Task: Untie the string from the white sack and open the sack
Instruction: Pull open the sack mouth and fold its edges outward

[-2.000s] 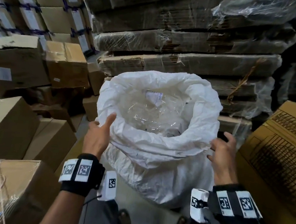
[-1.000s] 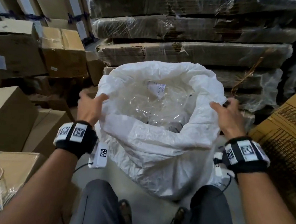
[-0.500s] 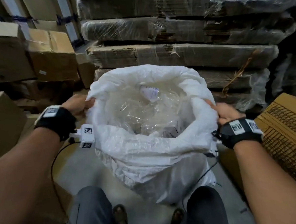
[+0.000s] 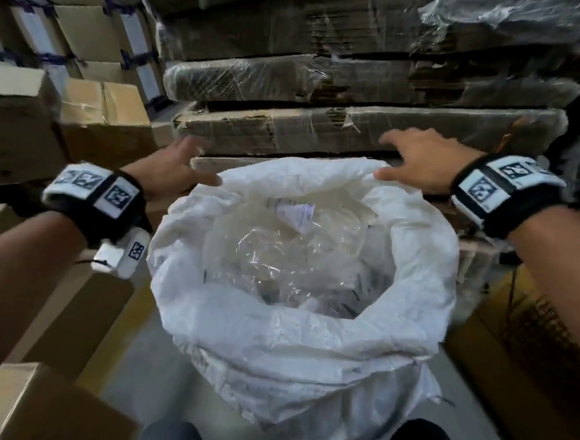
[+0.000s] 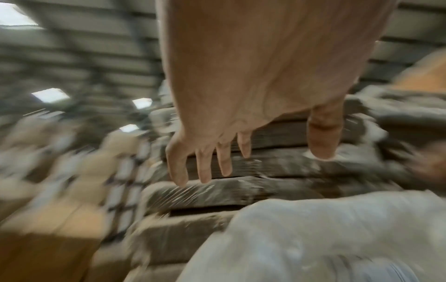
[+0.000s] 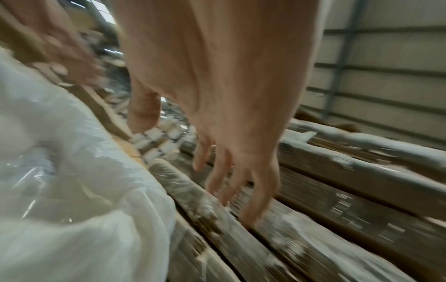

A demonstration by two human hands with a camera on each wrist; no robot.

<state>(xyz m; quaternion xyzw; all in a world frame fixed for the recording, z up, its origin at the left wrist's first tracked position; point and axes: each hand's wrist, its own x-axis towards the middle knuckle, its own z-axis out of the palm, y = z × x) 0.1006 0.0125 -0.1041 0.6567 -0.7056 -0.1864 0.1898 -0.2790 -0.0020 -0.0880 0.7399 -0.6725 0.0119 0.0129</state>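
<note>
The white sack (image 4: 294, 340) stands on the floor between my legs, its mouth wide and its rim rolled outward. Clear plastic (image 4: 279, 260) and a white label (image 4: 292, 211) show inside. No string is visible. My left hand (image 4: 178, 170) hovers at the far left rim with fingers spread and its thumb near the edge, holding nothing. My right hand (image 4: 413, 159) is spread above the far right rim, thumb close to the fabric. In the wrist views both my left hand (image 5: 241, 162) and my right hand (image 6: 205, 162) have straight empty fingers above the sack (image 5: 325, 238) (image 6: 72, 181).
Wrapped stacks of flat cardboard (image 4: 356, 128) rise right behind the sack. Cardboard boxes (image 4: 103, 117) pile up on the left, another box (image 4: 35, 404) sits near my left leg, and a printed carton (image 4: 529, 357) stands on the right. Grey floor (image 4: 153, 392) shows in front.
Both hands have let go of the sack's side rims and moved forward to its far edge, fingers now spread. The sack's mouth stays wide.
</note>
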